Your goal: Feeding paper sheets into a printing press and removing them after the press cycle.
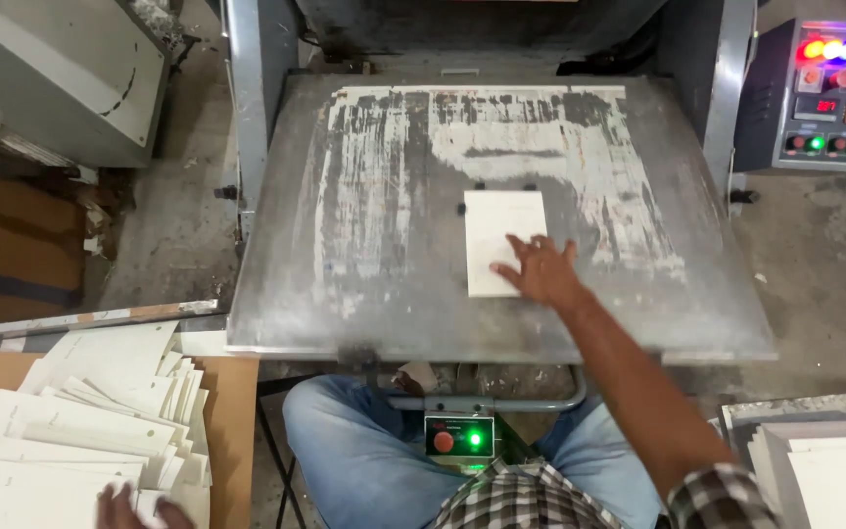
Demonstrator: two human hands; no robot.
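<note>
Right hand (539, 269) lies flat with fingers spread on 1 white card (504, 243), pressing its lower right corner onto the worn grey metal plate (364, 294) of the press. The card sits near the middle of the plate. This looks like the placing step: the card needs to sit square against its stops before the hand lifts clear. Left hand (139, 509) rests low on the pile of white cards (80, 431) on the brown counter (232, 441); it is cut off by the edge, so maybe it grips 1 card, but I cannot tell.
</note>
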